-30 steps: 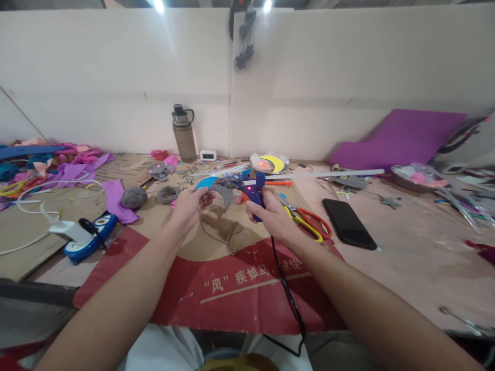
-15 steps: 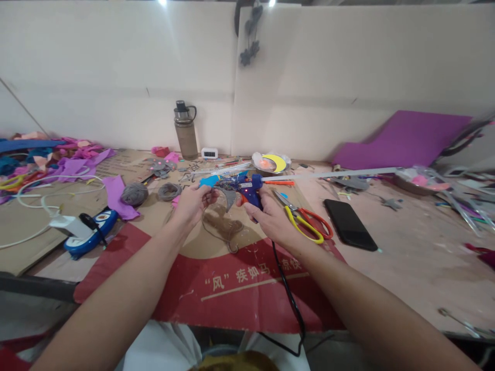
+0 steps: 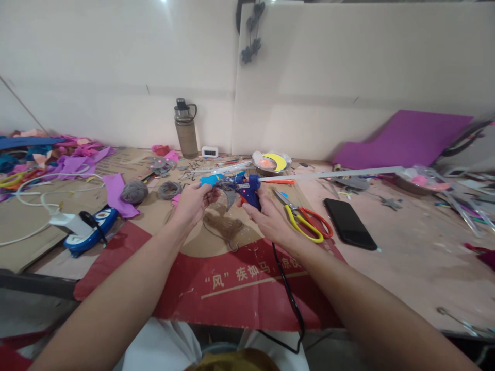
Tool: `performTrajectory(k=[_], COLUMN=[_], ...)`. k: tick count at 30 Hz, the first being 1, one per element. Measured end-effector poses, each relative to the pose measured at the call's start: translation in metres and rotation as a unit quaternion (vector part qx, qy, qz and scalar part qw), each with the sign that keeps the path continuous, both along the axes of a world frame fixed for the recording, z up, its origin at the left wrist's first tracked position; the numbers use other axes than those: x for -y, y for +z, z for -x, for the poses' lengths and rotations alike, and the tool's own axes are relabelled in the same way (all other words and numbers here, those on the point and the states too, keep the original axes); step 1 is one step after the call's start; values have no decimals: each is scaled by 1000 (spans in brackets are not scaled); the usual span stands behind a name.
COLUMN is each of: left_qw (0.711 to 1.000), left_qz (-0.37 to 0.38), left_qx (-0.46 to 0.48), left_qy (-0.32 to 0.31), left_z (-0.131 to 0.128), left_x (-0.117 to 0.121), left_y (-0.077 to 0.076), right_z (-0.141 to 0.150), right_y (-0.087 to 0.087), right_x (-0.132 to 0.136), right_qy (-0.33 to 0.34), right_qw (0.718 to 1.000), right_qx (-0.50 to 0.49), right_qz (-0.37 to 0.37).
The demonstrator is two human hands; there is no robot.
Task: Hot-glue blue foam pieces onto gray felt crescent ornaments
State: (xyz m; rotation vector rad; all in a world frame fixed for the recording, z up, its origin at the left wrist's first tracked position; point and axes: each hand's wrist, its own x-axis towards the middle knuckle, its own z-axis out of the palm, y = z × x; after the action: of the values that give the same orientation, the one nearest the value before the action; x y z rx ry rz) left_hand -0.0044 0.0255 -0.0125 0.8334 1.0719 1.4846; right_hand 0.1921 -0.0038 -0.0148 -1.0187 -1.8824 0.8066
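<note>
My right hand [image 3: 266,214] is wrapped round the handle of a blue hot glue gun [image 3: 252,191], which points left. A long whitish glue stick [image 3: 332,174] juts from its back end. My left hand [image 3: 195,203] pinches a small grey felt piece [image 3: 231,198] with a pointed shape, just at the gun's nozzle. A bright blue piece [image 3: 211,180] shows beside my left fingertips; whether it is joined to the grey felt I cannot tell. The nozzle tip is hard to make out. A black cord [image 3: 288,293] runs down from the gun over the table edge.
Scissors [image 3: 305,221] and a black phone [image 3: 350,224] lie right of my hands. Grey yarn balls [image 3: 134,193], a blue power strip [image 3: 91,232] and felt scraps [image 3: 77,159] are on the left. A water bottle [image 3: 185,131] and a bowl [image 3: 270,164] stand behind. Red-printed cardboard [image 3: 174,304] lies in front.
The glue gun has shifted slightly left, and its nozzle end now covers more of the grey felt piece. Both hands keep their grips.
</note>
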Motion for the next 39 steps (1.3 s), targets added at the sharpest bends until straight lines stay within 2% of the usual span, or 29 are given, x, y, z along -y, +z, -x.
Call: performTrajectory(k=[12,39], left_qw=[1000,999], left_qz=[-9,-22], left_qx=[-16,-34], left_qy=[0,4], left_z=[0,-1], left_x=[-2,0], left_y=[-4,-2], right_z=[-1,1], right_y=[1,2], right_x=[1,1], right_qy=[-45,-44], right_qw=[993,993], right_qx=[69,73], right_qz=[-89,-80])
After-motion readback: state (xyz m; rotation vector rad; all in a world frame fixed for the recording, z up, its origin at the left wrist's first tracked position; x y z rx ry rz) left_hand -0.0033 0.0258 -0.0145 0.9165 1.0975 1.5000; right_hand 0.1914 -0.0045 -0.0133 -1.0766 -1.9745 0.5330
